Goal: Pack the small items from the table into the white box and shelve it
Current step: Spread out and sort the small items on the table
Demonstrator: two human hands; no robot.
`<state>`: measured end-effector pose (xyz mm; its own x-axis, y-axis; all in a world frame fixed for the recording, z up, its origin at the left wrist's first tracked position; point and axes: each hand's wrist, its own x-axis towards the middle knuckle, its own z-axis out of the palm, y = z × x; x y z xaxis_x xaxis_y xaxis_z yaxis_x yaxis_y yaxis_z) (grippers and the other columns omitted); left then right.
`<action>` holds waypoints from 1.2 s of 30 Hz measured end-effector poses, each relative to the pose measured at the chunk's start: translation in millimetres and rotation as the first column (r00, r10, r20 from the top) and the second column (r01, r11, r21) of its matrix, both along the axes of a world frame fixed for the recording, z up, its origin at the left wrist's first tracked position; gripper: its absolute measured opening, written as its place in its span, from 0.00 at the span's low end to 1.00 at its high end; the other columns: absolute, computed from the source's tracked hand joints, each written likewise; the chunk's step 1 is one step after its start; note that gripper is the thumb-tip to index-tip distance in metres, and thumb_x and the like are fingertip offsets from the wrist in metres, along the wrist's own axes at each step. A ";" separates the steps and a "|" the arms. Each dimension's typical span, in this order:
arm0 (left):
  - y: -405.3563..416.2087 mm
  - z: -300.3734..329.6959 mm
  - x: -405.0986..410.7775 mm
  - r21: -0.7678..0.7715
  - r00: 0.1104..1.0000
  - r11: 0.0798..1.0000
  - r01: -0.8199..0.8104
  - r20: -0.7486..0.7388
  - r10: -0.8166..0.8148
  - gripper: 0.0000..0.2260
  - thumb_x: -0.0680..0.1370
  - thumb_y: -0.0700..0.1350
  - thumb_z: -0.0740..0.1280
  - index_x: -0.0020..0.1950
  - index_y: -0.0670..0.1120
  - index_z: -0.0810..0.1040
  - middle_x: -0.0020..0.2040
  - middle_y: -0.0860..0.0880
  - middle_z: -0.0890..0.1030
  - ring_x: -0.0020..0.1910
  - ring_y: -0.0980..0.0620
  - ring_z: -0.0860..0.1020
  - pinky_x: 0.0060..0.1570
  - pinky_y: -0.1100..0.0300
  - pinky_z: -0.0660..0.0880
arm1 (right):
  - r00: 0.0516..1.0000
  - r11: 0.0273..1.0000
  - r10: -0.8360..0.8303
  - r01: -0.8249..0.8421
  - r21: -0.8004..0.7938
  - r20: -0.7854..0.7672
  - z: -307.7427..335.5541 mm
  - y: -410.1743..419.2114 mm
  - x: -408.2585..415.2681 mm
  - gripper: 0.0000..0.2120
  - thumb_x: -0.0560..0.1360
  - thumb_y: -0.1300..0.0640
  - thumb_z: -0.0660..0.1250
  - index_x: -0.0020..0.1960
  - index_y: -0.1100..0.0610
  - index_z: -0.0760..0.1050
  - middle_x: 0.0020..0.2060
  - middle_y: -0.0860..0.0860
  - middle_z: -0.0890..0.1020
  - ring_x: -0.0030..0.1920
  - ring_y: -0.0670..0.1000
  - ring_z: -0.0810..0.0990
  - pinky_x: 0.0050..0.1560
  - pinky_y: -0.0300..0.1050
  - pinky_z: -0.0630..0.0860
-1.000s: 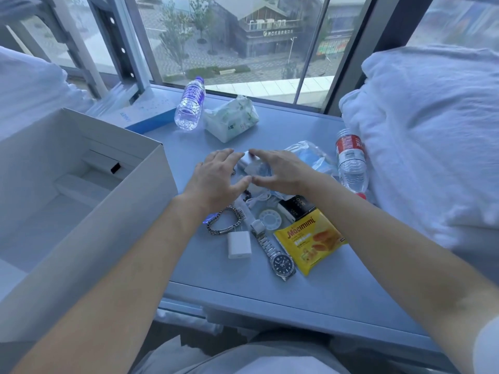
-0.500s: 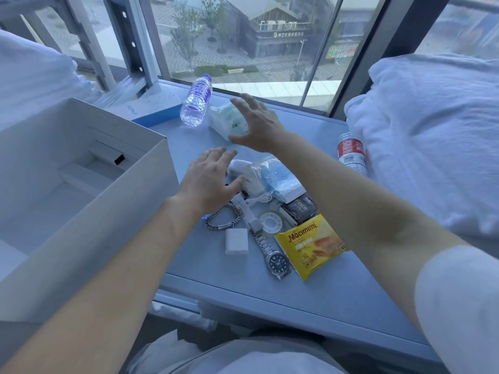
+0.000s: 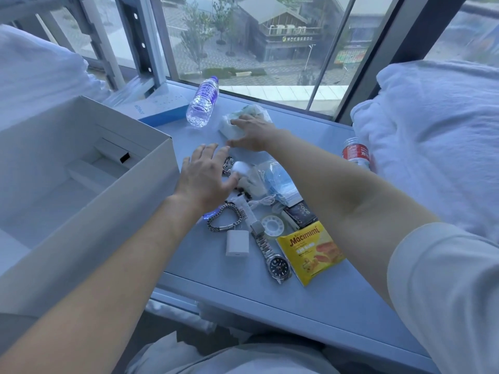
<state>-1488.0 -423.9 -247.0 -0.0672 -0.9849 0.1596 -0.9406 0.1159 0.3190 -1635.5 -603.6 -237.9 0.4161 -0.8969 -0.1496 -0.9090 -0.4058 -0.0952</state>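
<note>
The white box (image 3: 81, 190) is seen standing open on the left end of the table (image 3: 337, 300), its inner ledges bare. All other places are given from this box. To its right, across the table, white bedding (image 3: 437, 147) is piled against the window. Behind the box's far right corner a blue-edged flat carton (image 3: 159, 109) is laid, and just right of that a clear water bottle (image 3: 203, 102) is lying on its side. Further right, the right hand (image 3: 251, 132) is laid on a soft tissue pack (image 3: 243, 121), fingers and thumb bent loosely around its near edge. The left hand (image 3: 206, 176) is held just right of the box's right wall, fingers spread and straight above the pile of small items, nothing gripped. Under and beside it a pack of face masks (image 3: 278, 182), a white cable (image 3: 263, 201) and a small white rounded case (image 3: 240, 168) are gathered. Nearer the table's front edge, still right of the box, a yellow Macimimi snack packet (image 3: 310, 252), a steel wristwatch (image 3: 272, 255), a chain bracelet (image 3: 224, 217), a white charger plug (image 3: 237, 242) and a roll of clear tape (image 3: 271, 225) are spread. A red-labelled bottle (image 3: 355, 153) is tucked against the bedding.
</note>
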 end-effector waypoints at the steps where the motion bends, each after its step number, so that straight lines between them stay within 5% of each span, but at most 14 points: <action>1: -0.6 2.1 -0.7 0.000 1.000 1.000 0.000 -0.001 0.000 0.30 0.81 0.61 0.61 0.79 0.48 0.65 0.78 0.44 0.65 0.79 0.43 0.60 0.74 0.39 0.62 | 1.000 1.000 0.003 -0.003 -0.007 0.005 -0.2 4.2 -4.9 0.41 0.75 0.27 0.62 0.82 0.45 0.59 0.82 0.50 0.59 0.82 0.57 0.54 0.79 0.58 0.51; 10: -7.0 27.2 -12.4 -0.023 0.999 0.999 0.028 0.017 -0.028 0.29 0.80 0.58 0.62 0.79 0.47 0.65 0.78 0.44 0.65 0.78 0.43 0.60 0.73 0.38 0.63 | 0.995 0.997 -0.081 0.081 -0.002 0.052 -9.0 51.5 -60.7 0.38 0.74 0.28 0.62 0.80 0.41 0.61 0.80 0.45 0.62 0.81 0.56 0.54 0.75 0.65 0.62; 18: -5.6 26.9 -22.1 0.005 0.998 0.998 0.067 0.017 -0.067 0.29 0.80 0.59 0.62 0.79 0.48 0.65 0.79 0.44 0.65 0.79 0.44 0.60 0.73 0.39 0.63 | 0.975 0.980 -0.195 0.198 -0.019 0.108 -9.6 62.0 -95.0 0.31 0.78 0.31 0.56 0.77 0.42 0.67 0.79 0.49 0.66 0.80 0.54 0.58 0.75 0.59 0.58; 24: -11.8 34.3 -19.7 -0.005 0.998 0.998 0.058 0.020 -0.058 0.29 0.80 0.59 0.62 0.79 0.48 0.65 0.78 0.44 0.65 0.78 0.44 0.60 0.73 0.38 0.63 | 0.952 0.959 -0.277 0.282 -0.022 0.128 -7.9 64.8 -87.7 0.34 0.76 0.29 0.56 0.78 0.42 0.66 0.79 0.49 0.65 0.79 0.58 0.60 0.75 0.67 0.60; 30: -16.0 25.8 -9.2 0.042 0.999 0.998 -0.047 0.014 0.047 0.30 0.80 0.60 0.61 0.79 0.48 0.63 0.79 0.43 0.64 0.79 0.42 0.59 0.74 0.38 0.61 | 0.974 0.964 -0.131 0.168 -0.206 0.183 8.8 53.1 -36.1 0.33 0.79 0.35 0.60 0.79 0.48 0.63 0.80 0.54 0.63 0.79 0.60 0.59 0.75 0.71 0.56; 36: 5.3 6.0 -3.3 0.026 1.000 1.000 0.013 -0.025 -0.012 0.28 0.80 0.58 0.61 0.77 0.46 0.67 0.77 0.41 0.66 0.76 0.41 0.62 0.73 0.42 0.62 | 0.981 0.991 0.011 0.016 -0.136 0.194 21.7 29.1 32.9 0.37 0.77 0.36 0.65 0.81 0.46 0.60 0.80 0.53 0.61 0.79 0.59 0.61 0.73 0.66 0.63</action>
<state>-1491.3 -418.6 -241.0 -0.0760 -0.9878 0.1356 -0.9309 0.1191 0.3453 -1602.6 -574.5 -216.2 0.4228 -0.9044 0.0579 -0.8796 -0.4249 -0.2137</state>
